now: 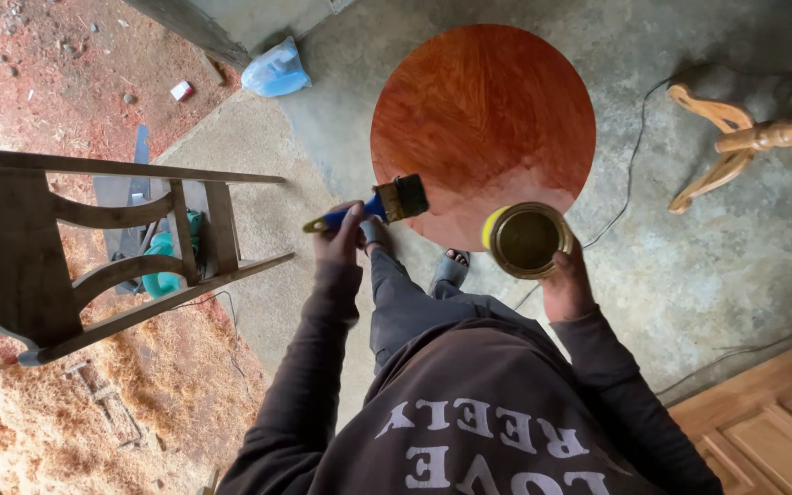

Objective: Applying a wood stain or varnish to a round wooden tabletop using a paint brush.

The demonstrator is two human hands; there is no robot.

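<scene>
Left hand (339,240) with fingers wrapped around blue handle of paintbrush (373,206), bristles hovering at near-left edge of round red-brown tabletop (483,119) on concrete floor (708,238). Right hand (566,284) with fingers gripping open tin (526,240) from below, over near edge. Risks: tilted tin slopping finish onto wet surface; brush dripping; sawdust (66,412) from left drifting onto coat; tripping on cable (639,137).

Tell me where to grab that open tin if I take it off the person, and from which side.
Take the tin by its round side wall, not the rim: its mouth is open and faces up, with dark liquid inside. Come from the far side, toward the round red tabletop, since the right hand already wraps the near side from below. Keep it level. The left hand holds a brush.
</scene>
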